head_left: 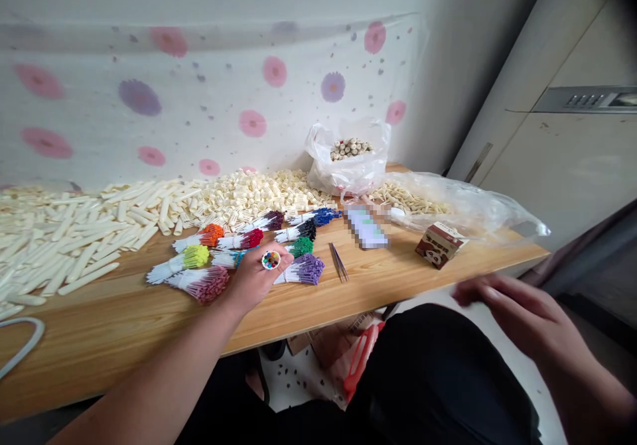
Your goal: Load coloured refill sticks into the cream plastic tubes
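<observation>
Ok, L hand (pixel 256 274) is over the worktop (pixel 99 339), approx mid-length, a bit in from the front edge, fingers clamped on a white tube (pixel 271 260). Tube's open end faces up twd the camera, w/ multi-colour tips showing inside its rim. R hand (pixel 517 312) is blurred, just off the front edge nr the right corner, above the dark-clothed leg (pixel 442 372); can't tell if its fingers are apart or together, or if they hold anything.

Around L hand: banded bundles of white sticks w/ coloured tips. Orange bundle (pixel 212 234), yellow bundle (pixel 195 258) & pink bundle (pixel 205 286) on its left; red bundle (pixel 251 238), maroon bundle (pixel 273 219), black bundle (pixel 304 230) & blue bundle (pixel 326 216) twd the back edge; green bundle (pixel 302 246) & purple bundle (pixel 309 269) just right. A light-blue one is partly hidden behind the hand.

Tweezers (pixel 339 262) lie btwn purple bundle & a brown carton (pixel 435 249), which sits nr the right corner. Cream tubes (pixel 84 253) heap over the left end; small cream parts (pixel 253 193) run along the back edge to a white plastic bag (pixel 348 173).
</observation>
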Demonstrator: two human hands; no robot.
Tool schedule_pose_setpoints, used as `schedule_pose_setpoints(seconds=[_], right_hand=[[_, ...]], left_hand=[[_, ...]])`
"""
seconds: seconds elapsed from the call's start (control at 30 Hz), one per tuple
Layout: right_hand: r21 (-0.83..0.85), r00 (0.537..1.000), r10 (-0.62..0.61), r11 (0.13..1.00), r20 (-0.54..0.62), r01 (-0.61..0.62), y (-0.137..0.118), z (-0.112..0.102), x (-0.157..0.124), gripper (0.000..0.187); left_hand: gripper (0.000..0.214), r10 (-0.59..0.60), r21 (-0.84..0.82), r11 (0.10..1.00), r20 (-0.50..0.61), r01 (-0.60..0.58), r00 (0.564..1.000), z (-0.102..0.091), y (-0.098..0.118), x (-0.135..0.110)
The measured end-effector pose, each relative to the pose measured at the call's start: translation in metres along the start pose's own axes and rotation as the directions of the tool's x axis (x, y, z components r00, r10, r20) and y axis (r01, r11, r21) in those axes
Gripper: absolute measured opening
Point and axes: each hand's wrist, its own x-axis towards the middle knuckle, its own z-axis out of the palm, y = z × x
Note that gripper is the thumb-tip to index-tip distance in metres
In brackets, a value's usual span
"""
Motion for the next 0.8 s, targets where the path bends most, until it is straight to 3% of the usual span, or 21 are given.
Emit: schedule_pose_setpoints(seconds=[0.03, 0.1, 0.13, 0.23, 0.43, 0.57, 0.73, 0.8], right_hand=[[-0.07, 0.995, 0.043, 0.997, 0.093, -0.037, -0.003, 0.003, 0.02, 0.017], [-0.274, 0.989, 0.113, 0.958, 0.094, -0.083, -0.007, 0.017, 0.058, 0.022], [-0.354, 0.977, 0.137, 0.933, 0.166, -0.07, -0.006, 0.027, 0.073, 0.025], [-0.541, 0.947, 0.204, 0.84, 0.249, -0.038, 0.006, 0.053, 0.1, 0.027], [-0.621, 0.929, 0.248, 0.784, 0.275, -0.025, 0.025, 0.069, 0.102, 0.028], [-0.644, 0.913, 0.275, 0.765, 0.3, -0.019, 0.029, 0.073, 0.103, 0.028], [-0.674, 0.902, 0.302, 0.738, 0.309, -0.017, 0.034, 0.075, 0.107, 0.029], [-0.678, 0.896, 0.308, 0.735, 0.32, -0.01, 0.034, 0.074, 0.108, 0.028]], left_hand=[[0.024, -0.007, 0.019, 1.0, 0.0, 0.007, 1.0, -0.002, 0.0, -0.007], [0.024, -0.02, 0.054, 0.998, -0.01, 0.02, 1.0, -0.009, -0.001, -0.022], [0.024, -0.026, 0.065, 0.998, -0.016, 0.027, 1.0, -0.013, -0.002, -0.03], [0.022, -0.053, 0.103, 0.993, -0.065, 0.059, 0.996, -0.03, -0.014, -0.05], [0.023, -0.147, 0.189, 0.966, -0.16, 0.176, 0.976, -0.058, -0.048, -0.074], [0.025, -0.182, 0.226, 0.95, -0.161, 0.216, 0.97, -0.058, -0.055, -0.073], [0.025, -0.133, 0.264, 0.95, -0.142, 0.167, 0.981, -0.055, -0.059, -0.061], [0.026, -0.143, 0.275, 0.942, -0.195, 0.194, 0.97, -0.059, -0.062, -0.055]])
